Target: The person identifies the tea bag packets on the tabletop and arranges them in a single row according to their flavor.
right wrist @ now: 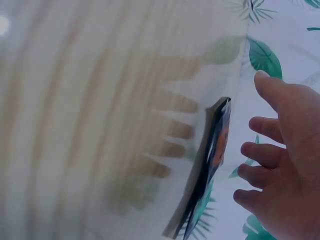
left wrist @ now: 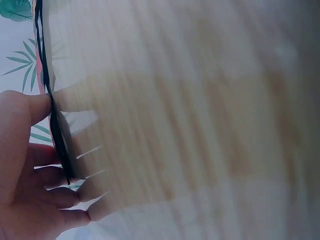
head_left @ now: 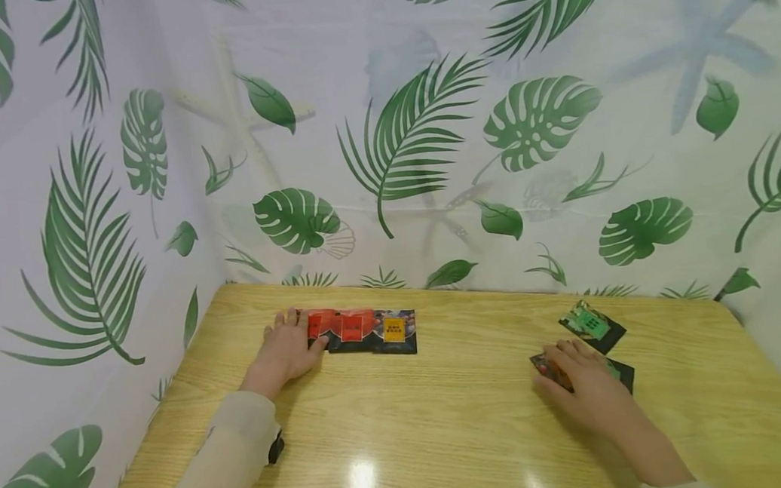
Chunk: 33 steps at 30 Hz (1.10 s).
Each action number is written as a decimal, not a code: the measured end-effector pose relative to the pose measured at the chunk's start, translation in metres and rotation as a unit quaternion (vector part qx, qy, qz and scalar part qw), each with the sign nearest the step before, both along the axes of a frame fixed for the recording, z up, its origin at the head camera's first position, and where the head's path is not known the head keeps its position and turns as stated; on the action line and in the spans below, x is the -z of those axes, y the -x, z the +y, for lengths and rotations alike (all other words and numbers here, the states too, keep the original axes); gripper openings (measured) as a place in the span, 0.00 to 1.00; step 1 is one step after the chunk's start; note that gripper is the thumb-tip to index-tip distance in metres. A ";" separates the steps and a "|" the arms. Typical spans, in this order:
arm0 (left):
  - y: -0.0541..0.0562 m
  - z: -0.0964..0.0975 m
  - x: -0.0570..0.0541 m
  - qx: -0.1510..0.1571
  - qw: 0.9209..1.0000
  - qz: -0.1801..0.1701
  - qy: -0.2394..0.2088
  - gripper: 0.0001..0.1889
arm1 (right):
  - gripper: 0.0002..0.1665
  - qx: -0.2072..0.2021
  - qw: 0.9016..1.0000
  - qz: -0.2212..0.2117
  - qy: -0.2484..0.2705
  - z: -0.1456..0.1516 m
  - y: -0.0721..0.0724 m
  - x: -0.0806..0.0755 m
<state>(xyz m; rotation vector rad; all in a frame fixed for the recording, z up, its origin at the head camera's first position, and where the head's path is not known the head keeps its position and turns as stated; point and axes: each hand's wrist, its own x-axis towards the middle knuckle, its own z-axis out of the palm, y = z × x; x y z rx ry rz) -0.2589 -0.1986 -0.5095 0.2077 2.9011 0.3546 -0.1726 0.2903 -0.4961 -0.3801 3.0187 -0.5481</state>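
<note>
My left hand rests at the left end of a row of flat, dark packets. Its thumb and fingers touch the leftmost red packet. Overlapping that one are a second red packet and a dark packet with a yellow label. In the left wrist view, the left hand lies against the packets' edge. On the right, my right hand is over an orange packet and a green-marked packet, partly hiding both. The right wrist view shows this hand apart from the packets, fingers extended.
Another packet with a green label lies askew just beyond the right hand. The wooden table ends at a leaf-printed cloth along the back and left. A dark band shows at the left wrist.
</note>
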 end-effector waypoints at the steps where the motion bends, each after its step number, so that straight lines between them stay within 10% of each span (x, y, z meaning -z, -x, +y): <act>1: 0.000 0.000 0.000 0.001 1.000 0.001 0.000 0.41 | 0.41 0.000 1.000 -0.001 -0.001 0.002 -0.001 0.001; 13: 0.001 -0.001 0.002 0.003 1.000 0.005 0.002 0.42 | 0.27 -0.022 0.999 0.035 -0.010 0.021 -0.007 0.009; 33: 0.002 -0.001 0.004 0.001 1.000 0.006 0.009 0.41 | 0.33 0.000 0.999 0.020 -0.046 0.017 -0.006 0.007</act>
